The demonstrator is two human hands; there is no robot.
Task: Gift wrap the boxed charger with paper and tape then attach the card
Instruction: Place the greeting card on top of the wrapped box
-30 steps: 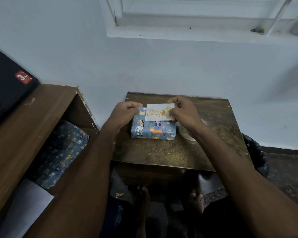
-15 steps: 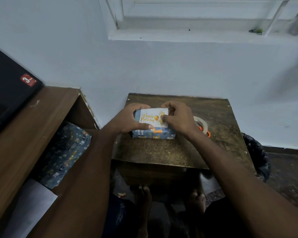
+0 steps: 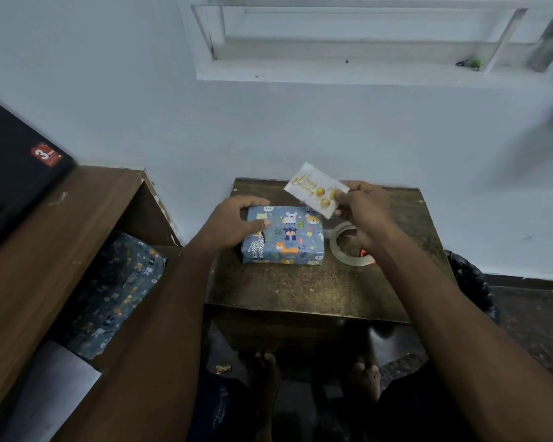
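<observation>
The boxed charger [image 3: 288, 237], wrapped in blue paper printed with cartoon animals, lies flat on a small dark wooden table [image 3: 300, 288]. My left hand [image 3: 233, 223] grips its left end, fingers over the far edge and thumb on top. My right hand [image 3: 364, 208] pinches the right end of a white "Happy Birthday" card [image 3: 313, 188] with gold balloons, held tilted in the air above the box's far right corner. A roll of clear tape [image 3: 348, 247] lies on the table just right of the box, partly hidden under my right wrist.
A brown desk [image 3: 55, 237] stands at the left with a black device [image 3: 13, 173] on it. In its open shelf lies spare blue wrapping paper [image 3: 115, 291] and a white sheet [image 3: 45, 393]. A dark bag [image 3: 470, 282] sits right of the table. My bare feet [image 3: 265, 371] show below.
The card was lying on top of the box under both hands. My right hand has lifted it off, up and to the right, baring the box's top. My left hand stays on the box.
</observation>
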